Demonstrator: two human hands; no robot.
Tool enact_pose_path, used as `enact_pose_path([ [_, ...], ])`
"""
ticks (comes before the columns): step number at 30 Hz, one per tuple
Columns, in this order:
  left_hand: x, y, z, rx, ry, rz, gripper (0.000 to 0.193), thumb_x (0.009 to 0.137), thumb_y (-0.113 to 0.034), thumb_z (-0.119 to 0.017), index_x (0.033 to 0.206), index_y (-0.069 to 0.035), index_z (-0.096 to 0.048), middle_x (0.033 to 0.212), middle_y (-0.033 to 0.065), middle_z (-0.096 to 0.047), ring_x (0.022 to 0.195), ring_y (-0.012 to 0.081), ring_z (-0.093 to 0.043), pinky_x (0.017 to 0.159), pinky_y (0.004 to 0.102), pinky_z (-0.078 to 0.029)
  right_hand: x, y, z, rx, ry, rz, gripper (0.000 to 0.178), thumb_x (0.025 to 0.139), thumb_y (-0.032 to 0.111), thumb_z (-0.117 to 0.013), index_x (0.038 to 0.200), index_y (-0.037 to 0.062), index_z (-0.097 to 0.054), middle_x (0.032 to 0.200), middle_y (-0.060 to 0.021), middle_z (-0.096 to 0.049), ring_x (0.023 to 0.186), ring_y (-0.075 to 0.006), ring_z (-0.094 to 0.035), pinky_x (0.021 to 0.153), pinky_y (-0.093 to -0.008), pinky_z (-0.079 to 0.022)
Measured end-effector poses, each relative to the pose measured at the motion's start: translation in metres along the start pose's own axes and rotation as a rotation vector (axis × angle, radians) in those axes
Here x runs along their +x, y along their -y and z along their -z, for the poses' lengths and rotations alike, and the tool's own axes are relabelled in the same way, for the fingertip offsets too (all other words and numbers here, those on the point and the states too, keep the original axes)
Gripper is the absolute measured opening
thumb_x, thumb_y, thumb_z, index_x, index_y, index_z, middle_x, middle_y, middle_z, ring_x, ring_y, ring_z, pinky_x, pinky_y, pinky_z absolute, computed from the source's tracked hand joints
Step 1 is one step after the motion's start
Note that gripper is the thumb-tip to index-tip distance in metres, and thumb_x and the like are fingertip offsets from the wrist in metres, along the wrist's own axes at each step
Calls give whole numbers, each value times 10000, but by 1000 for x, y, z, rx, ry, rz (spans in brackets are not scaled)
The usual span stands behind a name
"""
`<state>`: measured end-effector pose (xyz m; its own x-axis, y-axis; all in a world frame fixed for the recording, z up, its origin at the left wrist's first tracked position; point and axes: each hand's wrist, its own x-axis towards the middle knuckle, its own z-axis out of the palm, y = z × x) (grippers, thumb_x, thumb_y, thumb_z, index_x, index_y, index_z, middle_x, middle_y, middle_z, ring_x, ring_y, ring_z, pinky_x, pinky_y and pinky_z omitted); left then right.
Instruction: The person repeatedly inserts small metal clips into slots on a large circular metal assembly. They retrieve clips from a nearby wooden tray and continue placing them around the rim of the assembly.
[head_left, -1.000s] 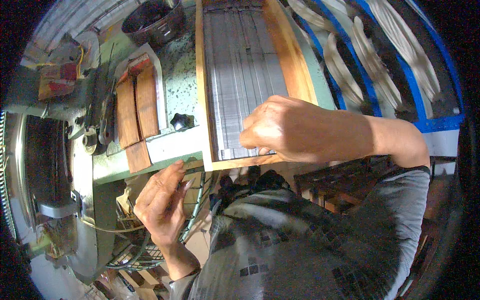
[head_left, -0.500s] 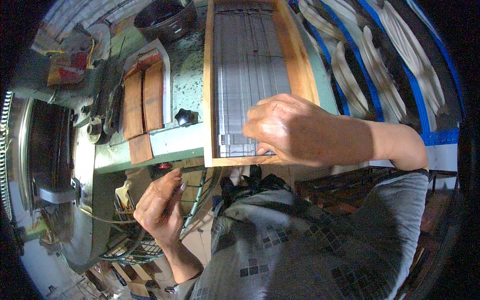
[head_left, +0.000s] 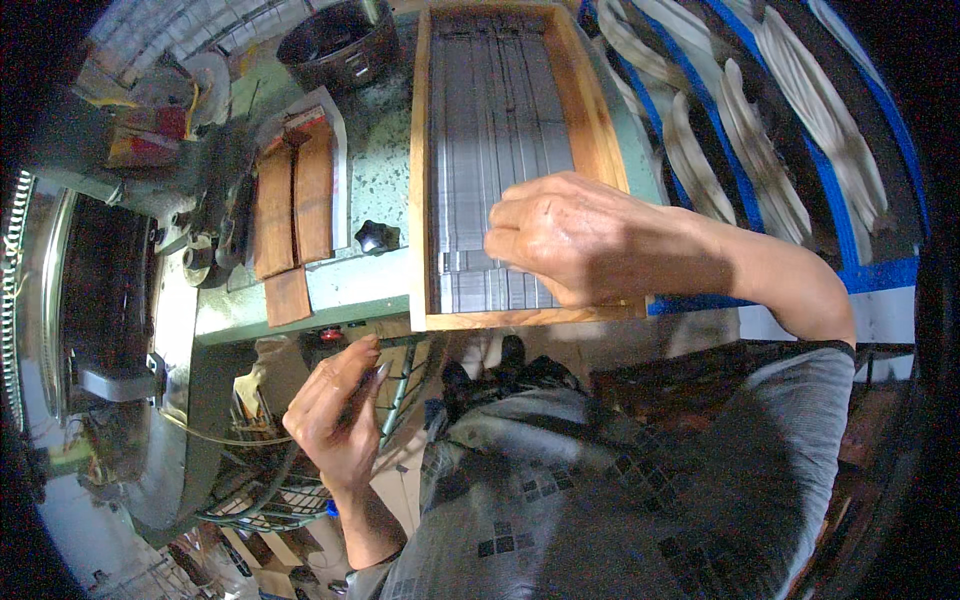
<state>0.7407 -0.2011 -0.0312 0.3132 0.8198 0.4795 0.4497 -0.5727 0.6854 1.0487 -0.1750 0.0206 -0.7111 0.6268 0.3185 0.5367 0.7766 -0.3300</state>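
Observation:
A shallow wooden tray, full of long thin grey strips lying lengthwise, rests on the green bench. Over its near right part is my right hand, fingers curled closed and pointing left. Its fingertips are turned down toward the strips, and anything between them is hidden. My left hand is lower left, off the bench's front edge and apart from the tray. Its fingers are bent together with the thumb close to them; I cannot make out whether something small is pinched there.
Left of the tray lie brown wooden slats and a black star-shaped knob. A dark metal pan stands at the back. To the right are pale bundles between blue strips. A wire basket is below the bench.
My left hand has shifted slightly right, still with fingers together. My right hand stays over the tray's near end, its thumb less visible now. The whole view has shifted a little.

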Motion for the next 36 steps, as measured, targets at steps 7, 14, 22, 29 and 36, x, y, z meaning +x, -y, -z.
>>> enact_pose_path([
  [7, -9, -23, -27, -268, -115, 300, 337, 822, 96, -710, 1155, 49, -696, 1181, 179, -718, 1052, 238, -707, 955, 350, -529, 4, -6, -1, 24, 108, -64, 169, 746, 66, -647, 711, -23, -508, 710, -166, -542, 715, -372, -588, 647, -480, -477],
  [14, -13, -50, -43, -659, -325, 242, 373, 909, 104, -634, 1276, 72, -576, 1344, 218, -607, 1204, 332, -629, 1062, 450, -504, 7, 5, 22, 123, -143, -99, 138, 715, 55, -701, 821, -21, -658, 819, -161, -667, 749, -340, -667, 650, -411, -518],
  [22, -21, -86, -50, -1135, -130, 259, 846, 898, 187, -560, 1575, -49, -112, 1590, 297, -260, 1465, 389, -316, 1170, 516, -357, 21, 94, 4, 52, -241, -264, 189, 720, 66, -747, 876, 5, -659, 860, -144, -677, 781, -336, -676, 684, -414, -544],
  [29, -66, -38, -8, -799, -285, 494, 718, 879, 145, -628, 1502, -40, -323, 1167, 110, -583, 940, 103, -568, 747, 221, -464, 66, 156, -95, 51, -408, -356, 148, 788, 82, -749, 871, -2, -659, 866, -144, -671, 792, -330, -672, 697, -415, -543],
  [36, -153, 33, 111, -999, -67, 749, 442, 819, 168, -687, 1230, 64, -566, 1071, 198, -716, 926, 260, -730, 808, 343, -628, 126, 218, -201, 521, -521, -540, 356, 812, 123, -793, 1136, 8, -700, 1000, -118, -746, 876, -190, -708, 767, -316, -558],
])
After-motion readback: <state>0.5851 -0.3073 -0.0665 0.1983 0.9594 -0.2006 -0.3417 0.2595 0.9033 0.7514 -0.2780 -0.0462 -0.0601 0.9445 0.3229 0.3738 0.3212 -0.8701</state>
